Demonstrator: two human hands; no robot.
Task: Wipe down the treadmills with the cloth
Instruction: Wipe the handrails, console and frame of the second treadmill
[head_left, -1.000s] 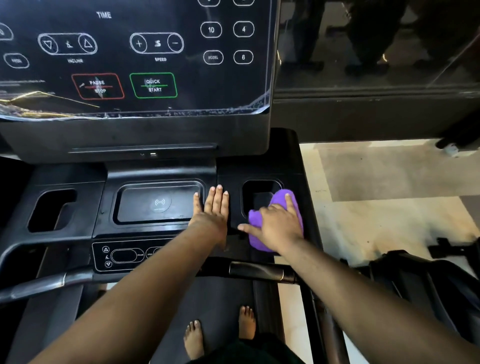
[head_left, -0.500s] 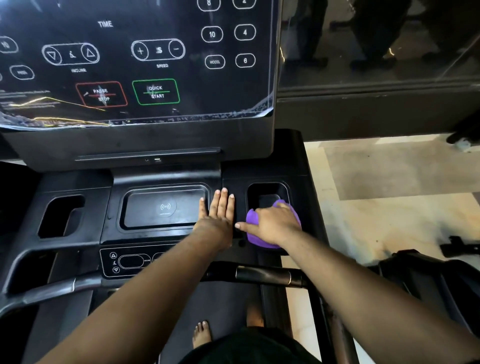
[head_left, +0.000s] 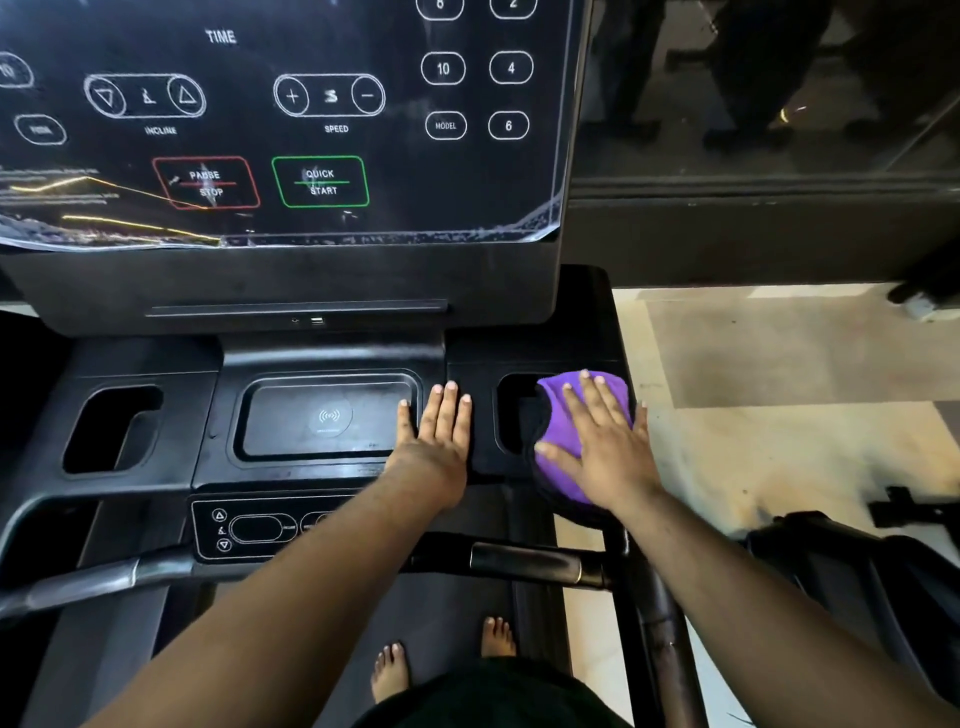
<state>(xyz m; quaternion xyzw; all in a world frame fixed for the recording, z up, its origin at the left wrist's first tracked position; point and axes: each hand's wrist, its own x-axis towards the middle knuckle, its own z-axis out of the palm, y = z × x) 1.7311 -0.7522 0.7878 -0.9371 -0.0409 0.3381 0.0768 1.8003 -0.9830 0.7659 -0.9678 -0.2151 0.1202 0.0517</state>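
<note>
A purple cloth (head_left: 558, 405) lies over the right cup holder (head_left: 511, 410) of the black treadmill console (head_left: 332, 353). My right hand (head_left: 605, 447) presses flat on the cloth with its fingers spread straight. My left hand (head_left: 436, 436) rests flat on the console deck between the wireless charging pad (head_left: 322, 415) and that cup holder, fingers straight and together. The touch panel (head_left: 291, 119) with its speed, incline, stop and start buttons stands above both hands.
A left cup holder (head_left: 111, 428) sits at the far side of the deck. A handlebar (head_left: 524, 564) crosses below my forearms, above the belt (head_left: 441, 613) where bare feet stand. Tiled floor (head_left: 779, 389) and another black machine (head_left: 857, 571) lie to the right.
My right hand has slid the cloth up and to the right over the cup holder and has flattened out on it. My left hand has stayed in place.
</note>
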